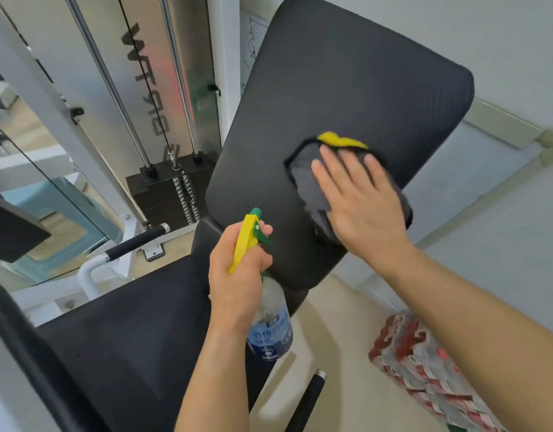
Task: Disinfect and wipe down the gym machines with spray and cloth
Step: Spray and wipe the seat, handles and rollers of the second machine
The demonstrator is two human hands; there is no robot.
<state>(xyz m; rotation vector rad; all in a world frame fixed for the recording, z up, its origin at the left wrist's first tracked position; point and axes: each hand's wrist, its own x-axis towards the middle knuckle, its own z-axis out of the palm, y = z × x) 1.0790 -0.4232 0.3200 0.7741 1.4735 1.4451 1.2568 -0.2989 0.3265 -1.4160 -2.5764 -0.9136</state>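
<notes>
A black padded backrest [347, 88] rises above a black seat pad [128, 332]. My right hand [362, 207] lies flat with fingers spread on a grey cloth [303, 179] that has a yellow edge, pressing it against the lower middle of the backrest. My left hand [237, 275] is wrapped around the neck of a clear spray bottle [270, 325] with a blue label and a yellow and green trigger head, held just in front of the backrest's lower edge with the nozzle facing the pad.
A black weight stack [166, 194] with chrome guide rods [178, 82] stands behind the seat. Black-gripped handles [135, 241] flank the seat, one at the lower right [306, 400]. A shrink-wrapped pack of bottles [425, 369] sits on the floor beside a pale wall.
</notes>
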